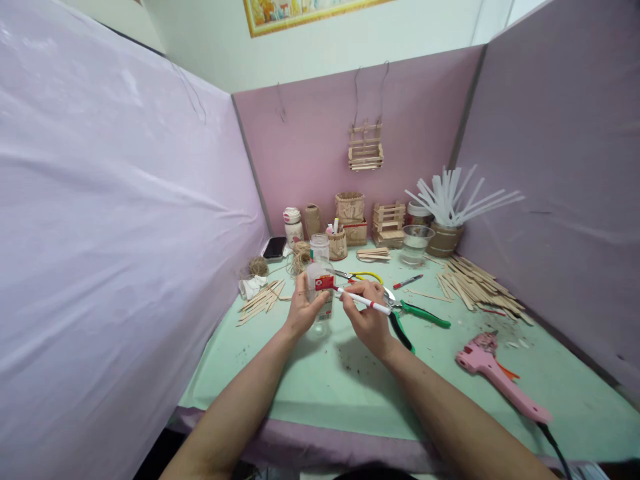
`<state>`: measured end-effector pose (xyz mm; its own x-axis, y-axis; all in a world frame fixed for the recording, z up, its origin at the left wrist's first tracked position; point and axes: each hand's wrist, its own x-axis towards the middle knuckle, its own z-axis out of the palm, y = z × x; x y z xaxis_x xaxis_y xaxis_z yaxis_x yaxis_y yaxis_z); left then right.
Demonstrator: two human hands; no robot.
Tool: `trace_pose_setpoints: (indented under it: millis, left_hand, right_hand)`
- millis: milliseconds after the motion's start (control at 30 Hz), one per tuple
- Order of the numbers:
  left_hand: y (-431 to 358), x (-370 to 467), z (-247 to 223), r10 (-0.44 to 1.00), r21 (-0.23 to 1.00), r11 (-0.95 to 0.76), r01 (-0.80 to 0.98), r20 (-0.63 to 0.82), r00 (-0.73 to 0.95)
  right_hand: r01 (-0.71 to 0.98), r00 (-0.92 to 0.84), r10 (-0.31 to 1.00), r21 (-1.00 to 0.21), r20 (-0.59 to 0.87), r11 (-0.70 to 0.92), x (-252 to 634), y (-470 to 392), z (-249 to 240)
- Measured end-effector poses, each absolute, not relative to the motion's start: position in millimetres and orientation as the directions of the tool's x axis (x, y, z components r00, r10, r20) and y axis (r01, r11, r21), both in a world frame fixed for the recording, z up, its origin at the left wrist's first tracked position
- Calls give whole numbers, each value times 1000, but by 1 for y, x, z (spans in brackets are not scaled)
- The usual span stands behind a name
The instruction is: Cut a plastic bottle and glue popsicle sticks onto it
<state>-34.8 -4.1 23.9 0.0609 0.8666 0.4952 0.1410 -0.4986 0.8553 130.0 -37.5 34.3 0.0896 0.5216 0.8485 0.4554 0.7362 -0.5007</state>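
My left hand point(303, 308) is wrapped round a clear plastic bottle point(320, 272) with a red and white label, held above the table. Between the fingers of my right hand point(369, 320) is a white marker pen point(367, 301) with a red band. Its red tip points left at the bottle's label, and I cannot tell whether it touches. Just beyond my right hand lie yellow-handled scissors point(369, 275). Green-handled pliers point(425, 314) rest right beside that hand, one handle partly behind it. A clear jar point(319, 247) stands behind the bottle.
A pink glue gun point(503, 380) with a cord lies at the right front. Wooden sticks lie in a right pile point(480, 287) and a left pile point(263, 301). Near the back stand a water bowl point(415, 247), a pot of white glue sticks point(445, 238) and a phone point(275, 247).
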Motion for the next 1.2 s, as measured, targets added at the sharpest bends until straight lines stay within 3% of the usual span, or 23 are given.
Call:
trace_pose_setpoints:
  millis: [867, 967, 1067, 1200]
  left_hand:
    - [-2, -39, 24, 854, 839, -519, 159, 511, 91]
    - [3, -43, 23, 883, 879, -469, 84, 467, 39]
    - [6, -49, 22, 933, 932, -357, -58, 358, 17]
    - [3, -51, 23, 966, 960, -150, -238, 194, 173]
  right_hand:
    - [476, 224, 579, -607, 784, 637, 135, -32, 34]
    - [314, 373, 596, -701, 711, 640, 141, -29, 36]
    - [-5, 473, 681, -771, 559, 636, 148, -23, 42]
    - [-313, 372, 822, -775, 431, 549, 151, -18, 48]
